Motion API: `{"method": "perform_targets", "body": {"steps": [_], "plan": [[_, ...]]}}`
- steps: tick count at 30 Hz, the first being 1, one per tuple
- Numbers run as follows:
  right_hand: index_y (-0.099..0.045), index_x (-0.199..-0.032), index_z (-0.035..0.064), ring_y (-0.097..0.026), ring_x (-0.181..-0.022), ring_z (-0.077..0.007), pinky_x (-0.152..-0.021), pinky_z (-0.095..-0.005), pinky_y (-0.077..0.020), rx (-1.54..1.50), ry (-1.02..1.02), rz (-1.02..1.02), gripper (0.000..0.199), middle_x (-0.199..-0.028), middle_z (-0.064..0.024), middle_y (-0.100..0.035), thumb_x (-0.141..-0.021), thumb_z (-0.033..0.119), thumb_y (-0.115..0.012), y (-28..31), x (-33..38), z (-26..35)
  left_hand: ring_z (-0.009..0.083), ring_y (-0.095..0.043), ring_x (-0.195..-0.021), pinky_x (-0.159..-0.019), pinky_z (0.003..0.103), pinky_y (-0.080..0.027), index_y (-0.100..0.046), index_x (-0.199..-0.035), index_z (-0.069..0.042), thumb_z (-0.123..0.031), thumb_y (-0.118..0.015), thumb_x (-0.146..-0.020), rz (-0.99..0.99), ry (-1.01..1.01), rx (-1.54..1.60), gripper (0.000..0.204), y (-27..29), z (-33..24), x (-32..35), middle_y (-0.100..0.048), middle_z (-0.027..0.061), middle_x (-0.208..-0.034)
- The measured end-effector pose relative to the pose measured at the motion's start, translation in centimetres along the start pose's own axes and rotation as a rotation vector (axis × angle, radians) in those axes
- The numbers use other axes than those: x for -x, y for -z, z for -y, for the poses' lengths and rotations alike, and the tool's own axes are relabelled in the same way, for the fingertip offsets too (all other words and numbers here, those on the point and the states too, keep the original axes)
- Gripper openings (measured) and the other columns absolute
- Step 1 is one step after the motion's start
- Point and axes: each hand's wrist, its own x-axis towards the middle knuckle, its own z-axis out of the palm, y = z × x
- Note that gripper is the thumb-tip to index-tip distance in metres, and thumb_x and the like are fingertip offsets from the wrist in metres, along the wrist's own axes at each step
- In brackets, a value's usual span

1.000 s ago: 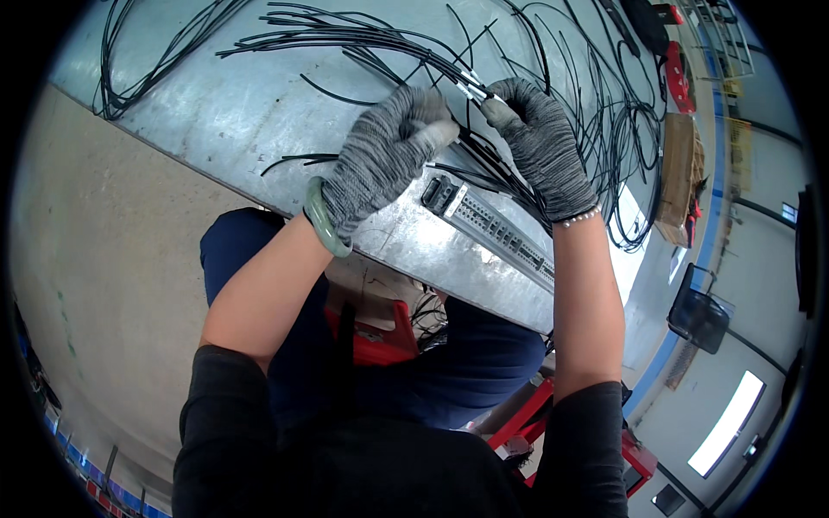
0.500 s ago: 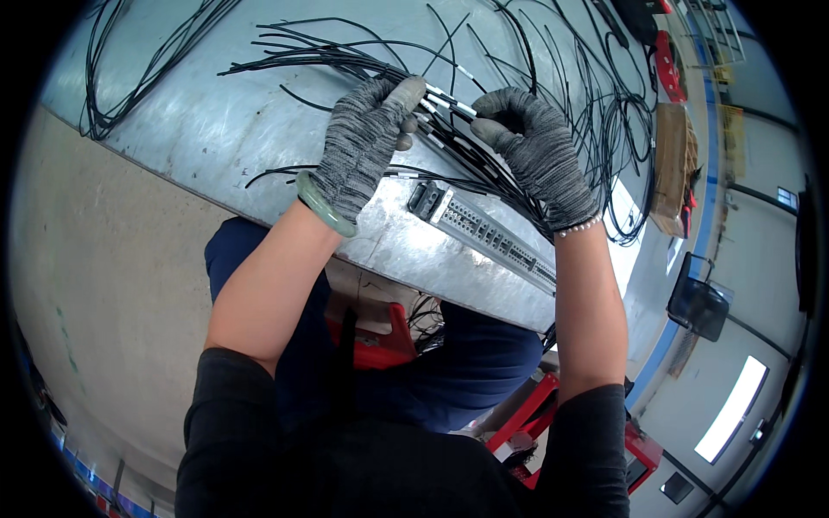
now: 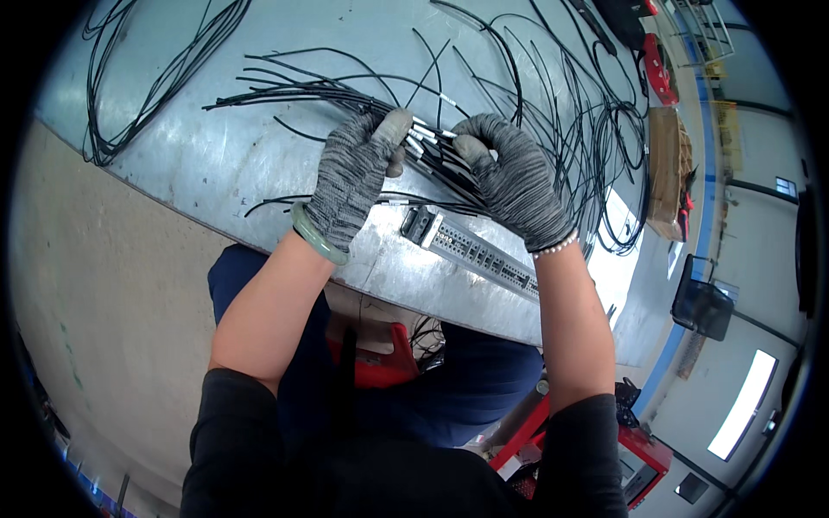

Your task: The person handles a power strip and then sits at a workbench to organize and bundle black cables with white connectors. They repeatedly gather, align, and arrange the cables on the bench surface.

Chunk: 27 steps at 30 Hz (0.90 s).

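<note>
A bundle of thin black cables (image 3: 298, 92) runs across the metal table, with white marker sleeves (image 3: 420, 135) grouped at its middle. My left hand (image 3: 358, 168), in a grey knitted glove, is closed round the bundle just left of these sleeves, thumb on top. On their other side my right hand (image 3: 522, 177), gloved alike, pinches thumb and forefinger together at one sleeved cable; the exact grip is partly hidden. Below the hands lies a long grey terminal strip (image 3: 482, 257) with rows of small holes, its far right end behind my right forearm. A few separate cables (image 3: 410, 203) pass above it.
Looped black cables (image 3: 129, 112) lie at the table's (image 3: 216, 173) far left. More tangled cables (image 3: 604, 129) spread at the right, beside a cardboard box (image 3: 667, 173) and a red tool (image 3: 659, 69). The table's near edge runs above my knees.
Both hands sit slightly lower in the picture, the right one also further left. The cables and terminal strip have shifted slightly in view. My left hand keeps its hold on the bundle.
</note>
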Motion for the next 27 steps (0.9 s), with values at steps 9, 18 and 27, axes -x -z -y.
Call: {"method": "perform_targets", "body": {"steps": [9,18,27], "plan": [[-0.065,-0.098,0.0039,-0.063,-0.081,-0.0253,-0.075,-0.034,-0.0499,-0.054,0.023,-0.017,0.019,-0.087,-0.014,-0.065,-0.089,0.02,-0.059,-0.4,-0.3,-1.1,0.0084,-0.051,-0.057,-0.052,0.021,-0.044,-0.061,-0.084,-0.006,-0.035,-0.065,-0.086,-0.017,0.02,0.046,0.029,0.1,0.2,-0.3,-0.056,0.0002,-0.066],[-0.065,-0.1,0.004,-0.063,-0.078,-0.0215,-0.074,-0.0324,-0.0501,-0.071,-0.072,0.048,0.023,-0.085,-0.0131,-0.065,-0.091,0.024,-0.057,-0.1,-0.5,-0.6,0.0105,-0.053,-0.057,-0.054,0.023,-0.044,-0.062,-0.082,-0.006,-0.035,-0.067,-0.084,-0.037,0.027,0.048,0.03,0.0,-0.1,-0.1,-0.056,0.0017,-0.064],[-0.065,-0.102,0.0025,-0.063,-0.079,-0.0196,-0.076,-0.0312,-0.0496,-0.119,-0.089,0.1,0.024,-0.083,-0.0136,-0.066,-0.093,0.022,-0.054,0.9,-0.7,-0.2,0.0107,-0.053,-0.056,-0.054,0.023,-0.045,-0.062,-0.082,-0.006,-0.035,-0.067,-0.084,-0.027,0.037,0.051,0.029,0.2,0.2,-0.4,-0.056,0.0018,-0.063]]}}
